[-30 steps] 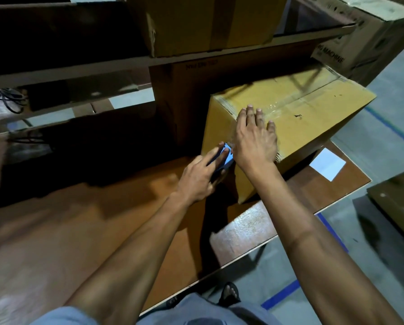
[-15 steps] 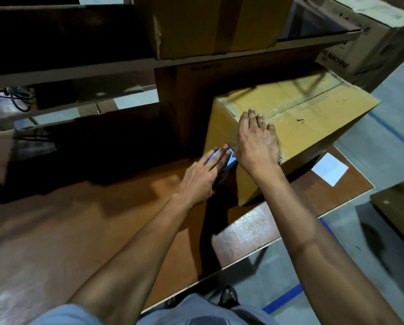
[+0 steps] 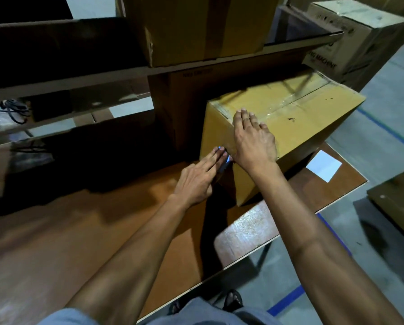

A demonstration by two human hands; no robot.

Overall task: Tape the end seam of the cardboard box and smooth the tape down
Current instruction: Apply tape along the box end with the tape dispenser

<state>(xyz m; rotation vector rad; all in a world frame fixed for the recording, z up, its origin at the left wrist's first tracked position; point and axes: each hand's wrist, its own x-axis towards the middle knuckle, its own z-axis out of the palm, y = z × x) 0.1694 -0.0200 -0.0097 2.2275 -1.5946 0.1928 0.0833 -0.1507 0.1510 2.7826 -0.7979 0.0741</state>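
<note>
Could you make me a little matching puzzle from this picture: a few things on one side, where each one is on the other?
Things:
1. right hand
2. left hand
3. white paper sheet
4. upper cardboard box

Places:
A. flat on the table, right of the taped box
B. on the shelf above
C. spread over the top front corner of the cardboard box
D. fingers against that box's end face, by something small and blue

Pairs: 1-C, 2-D, 3-A, 4-B

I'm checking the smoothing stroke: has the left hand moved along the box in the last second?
Barely. The left hand remains beside the cardboard box's near corner, fingers straighter than before.
</note>
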